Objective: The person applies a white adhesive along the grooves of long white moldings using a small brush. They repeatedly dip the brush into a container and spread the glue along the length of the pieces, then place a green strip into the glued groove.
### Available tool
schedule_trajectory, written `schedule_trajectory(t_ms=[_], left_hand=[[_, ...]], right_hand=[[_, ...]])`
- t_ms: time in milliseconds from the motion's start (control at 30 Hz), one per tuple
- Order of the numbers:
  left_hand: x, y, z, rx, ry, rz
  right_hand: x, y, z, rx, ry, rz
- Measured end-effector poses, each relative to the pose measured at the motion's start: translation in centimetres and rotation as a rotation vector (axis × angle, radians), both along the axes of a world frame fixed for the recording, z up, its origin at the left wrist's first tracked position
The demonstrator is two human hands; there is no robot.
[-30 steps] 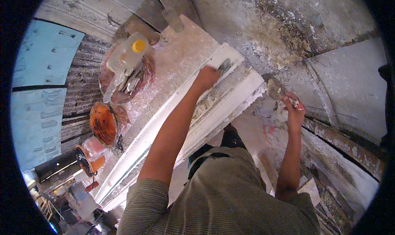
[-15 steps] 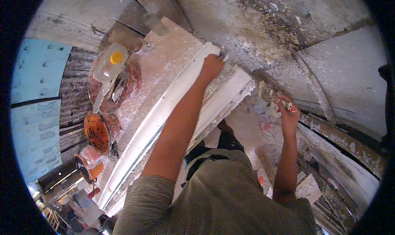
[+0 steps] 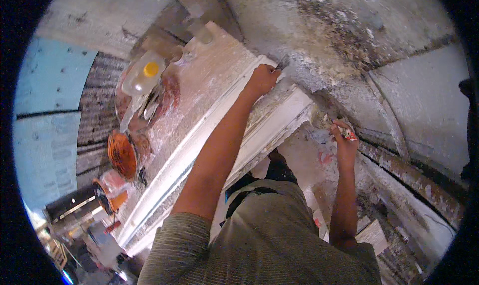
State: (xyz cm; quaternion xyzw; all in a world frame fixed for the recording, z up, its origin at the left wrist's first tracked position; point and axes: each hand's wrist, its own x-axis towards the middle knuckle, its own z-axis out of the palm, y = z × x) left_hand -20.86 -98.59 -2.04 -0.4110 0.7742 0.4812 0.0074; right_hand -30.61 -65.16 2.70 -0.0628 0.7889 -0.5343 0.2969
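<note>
A long white moulding [image 3: 199, 129] with stepped ridges lies diagonally along the edge of the work table. At its far end is my left hand [image 3: 263, 80], closed on a small grey scraper blade [image 3: 283, 63]; the blade points toward the wall and its handle is hidden in the fingers. A second white ridged length [image 3: 279, 119] runs beside the first, nearer me, with a rough edge. Out to the right, my right hand [image 3: 344, 139] is closed round a plaster-caked putty knife [image 3: 349, 133] with red on its handle. Its blade points left, near the second length's end.
On the table's left are a translucent jug [image 3: 142, 78] with a yellow cap, over a round reddish basin [image 3: 172, 93], and an orange bowl [image 3: 121, 155]. A stained wall [image 3: 319, 35] rises behind the table. Boards [image 3: 371, 237] lie on the floor at right.
The view has shifted slightly. The grey blade in my left hand now sticks out further past the fingers. My right hand's putty knife has turned and shows less of its blade.
</note>
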Motion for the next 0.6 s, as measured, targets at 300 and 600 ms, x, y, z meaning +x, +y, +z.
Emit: schedule_trajectory(t_ms=[300, 600], left_hand=[[35.4, 4.4, 7.8, -0.051, 0.046, 0.459], [58.4, 14.8, 10.2, -0.179, 0.196, 1.15]], right_hand=[[18.9, -16.8, -1.8, -0.613, 0.333, 1.108], [44.3, -22.1, -2.9, -0.452, 0.723, 1.675]])
